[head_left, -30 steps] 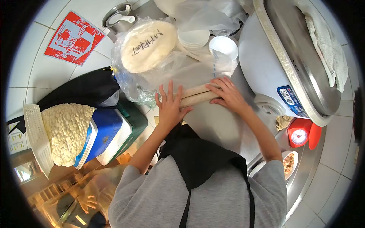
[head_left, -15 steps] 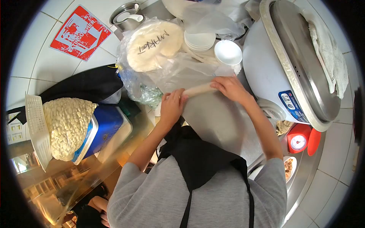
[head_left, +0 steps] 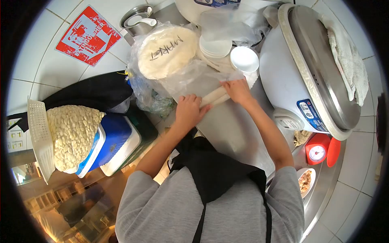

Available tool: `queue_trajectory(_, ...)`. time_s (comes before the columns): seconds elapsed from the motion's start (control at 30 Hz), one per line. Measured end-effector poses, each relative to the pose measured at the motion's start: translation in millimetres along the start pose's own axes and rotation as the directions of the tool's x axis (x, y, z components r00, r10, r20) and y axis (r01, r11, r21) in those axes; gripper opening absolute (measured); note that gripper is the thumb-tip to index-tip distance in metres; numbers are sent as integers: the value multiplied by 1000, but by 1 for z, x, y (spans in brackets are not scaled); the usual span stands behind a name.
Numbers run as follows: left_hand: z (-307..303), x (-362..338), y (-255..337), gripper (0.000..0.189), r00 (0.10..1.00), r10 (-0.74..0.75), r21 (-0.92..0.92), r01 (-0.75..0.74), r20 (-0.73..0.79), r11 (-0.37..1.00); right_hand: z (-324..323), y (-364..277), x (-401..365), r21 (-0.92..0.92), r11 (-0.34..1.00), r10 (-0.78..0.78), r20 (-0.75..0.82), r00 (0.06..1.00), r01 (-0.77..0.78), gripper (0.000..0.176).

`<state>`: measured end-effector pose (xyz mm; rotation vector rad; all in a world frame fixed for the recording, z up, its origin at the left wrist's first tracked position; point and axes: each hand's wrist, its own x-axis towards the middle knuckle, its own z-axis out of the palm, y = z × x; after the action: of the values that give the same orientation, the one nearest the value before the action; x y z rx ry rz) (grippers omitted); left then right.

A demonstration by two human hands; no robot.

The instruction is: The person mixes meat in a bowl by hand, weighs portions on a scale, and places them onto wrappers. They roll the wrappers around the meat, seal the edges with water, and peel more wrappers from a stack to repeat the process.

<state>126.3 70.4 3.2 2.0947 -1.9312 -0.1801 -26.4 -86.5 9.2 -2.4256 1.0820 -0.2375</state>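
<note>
White tiles (head_left: 50, 67) are lining the wall beside a metal counter (head_left: 229, 129), where a pale roll (head_left: 215, 96) is lying crosswise in front of the person. The left hand (head_left: 190, 111) is resting on its left end, fingers slightly bent, and the right hand (head_left: 238, 90) is curling over its right end; whether either is truly gripping, one cannot tell. Beyond them, a plastic bag (head_left: 135, 75) is wrapping a round slab (head_left: 166, 50) marked "MARKET", and a white bowl (head_left: 244, 59) is sitting near the right hand. Farther right, a red scale (head_left: 317, 152) is standing.
</note>
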Motion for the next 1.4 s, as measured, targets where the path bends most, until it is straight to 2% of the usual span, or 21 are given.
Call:
queue_trajectory(0.07,-2,-7,7,47,994,27,-35,-31,-103,999,10,2,-3,-360,915,-263,-191,946,182,16)
queue_trajectory(0.1,-2,-9,10,53,978,49,-67,-63,-200,996,16,2,-1,-364,912,-270,-191,944,187,16)
queue_trajectory(0.17,9,-12,8,58,977,71,-64,-86,-199,994,26,2,6,-295,936,-292,-339,894,194,16)
queue_trajectory(0.3,19,-13,4,67,985,71,-88,-85,-158,992,22,-5,23,-250,959,-205,-274,940,136,24)
queue_trajectory(0.37,19,-12,3,68,989,64,-113,-80,-135,990,10,-14,40,-175,984,1,-165,986,-30,37)
queue_trajectory(0.4,18,-11,1,68,992,69,-132,-83,-106,988,0,-18,52,-179,984,-13,-156,988,-16,37)
queue_trajectory(0.43,16,-12,0,68,993,56,-132,-71,-108,989,-13,-24,66,67,979,189,53,980,-193,43)
queue_trajectory(0.47,14,-14,0,66,991,63,-162,-81,-115,983,-23,-31,76,259,877,325,298,898,-404,50)
queue_trajectory(0.53,3,-17,-7,63,989,62,-189,-87,-135,978,-50,-58,79,235,893,322,265,909,-384,50)
queue_trajectory(0.63,-13,-31,-39,56,961,114,-366,-203,-250,908,-87,-106,70,122,949,229,362,903,-290,43)
queue_trajectory(0.7,-19,-38,-75,50,868,-126,-311,-34,-481,950,-96,-139,64,226,958,70,409,910,-175,32)
queue_trajectory(0.73,-29,-33,-88,46,863,-204,-311,58,-461,949,-82,-149,67,229,956,74,414,907,-183,32)
queue_trajectory(0.8,-37,-25,-114,42,855,-274,-310,142,-441,940,-39,-168,74,436,862,-312,55,949,258,25)
queue_trajectory(0.83,-29,-22,-129,39,888,-238,-285,128,-393,950,-20,-173,79,433,864,-308,49,950,258,25)
queue_trajectory(0.9,-17,-17,-155,36,919,-198,-261,109,-341,959,16,-176,87,101,864,-487,-73,870,493,17)
queue_trajectory(0.93,-13,-17,-165,36,934,-158,-267,71,-321,961,27,-174,87,103,868,-480,-72,874,485,17)
queue_trajectory(1.0,-7,-14,-177,35,945,-111,-276,24,-308,961,44,-171,94,-197,917,-354,-5,935,346,12)
queue_trajectory(1.1,-5,-18,-180,34,956,-107,-313,16,-274,950,63,-161,102,-327,892,-331,1,944,313,13)
queue_trajectory(1.23,-13,-20,-176,31,956,-137,-373,31,-260,927,59,-166,105,-259,934,-248,21,969,245,14)
queue_trajectory(1.3,-14,-21,-178,31,953,-159,-389,48,-258,920,60,-169,102,-305,887,-367,-13,930,346,9)
queue_trajectory(1.4,-11,-15,-185,31,932,-134,-358,4,-337,934,62,-169,108,-283,899,-347,1,938,333,8)
